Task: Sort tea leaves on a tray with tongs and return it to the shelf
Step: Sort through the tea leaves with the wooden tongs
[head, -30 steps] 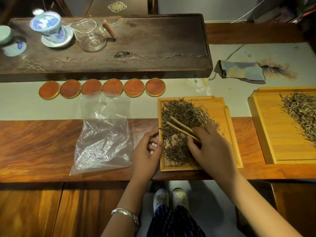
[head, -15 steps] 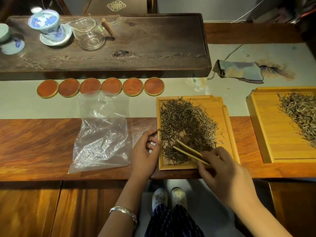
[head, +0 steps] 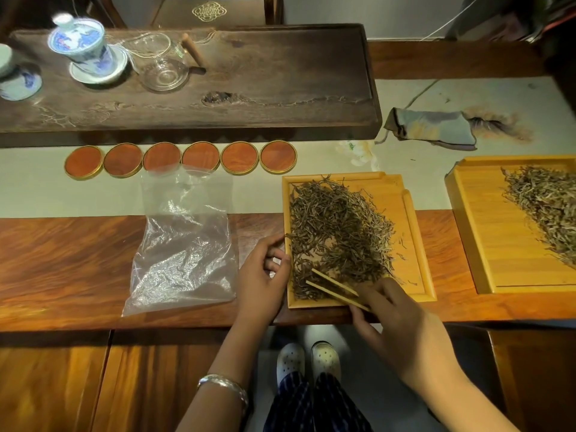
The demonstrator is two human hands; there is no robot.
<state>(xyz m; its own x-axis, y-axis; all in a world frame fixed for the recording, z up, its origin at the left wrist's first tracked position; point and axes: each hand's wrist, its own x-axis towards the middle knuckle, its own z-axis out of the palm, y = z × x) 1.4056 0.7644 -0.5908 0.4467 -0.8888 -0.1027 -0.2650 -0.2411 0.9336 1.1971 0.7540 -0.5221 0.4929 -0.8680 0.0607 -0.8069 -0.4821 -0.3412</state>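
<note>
Since a second ago the right hand [head: 391, 310] has drawn the tongs [head: 335, 286] back from the middle of the leaves [head: 338, 227] to the tray [head: 417, 244]'s 7 o'clock corner, tips slightly apart among the leaves there. Its fingers pinch the tongs' near end. The left hand [head: 265, 275] rests at the tray's 9 o'clock rim, fingers curled; whether it grips the rim I cannot tell. The risk: raking so near the rim could flick leaves over it onto the table [head: 78, 260], and the tray, overhanging the table edge at 6 o'clock, could tip under downward pressure.

No readable text, labels or numbers anywhere.
</note>
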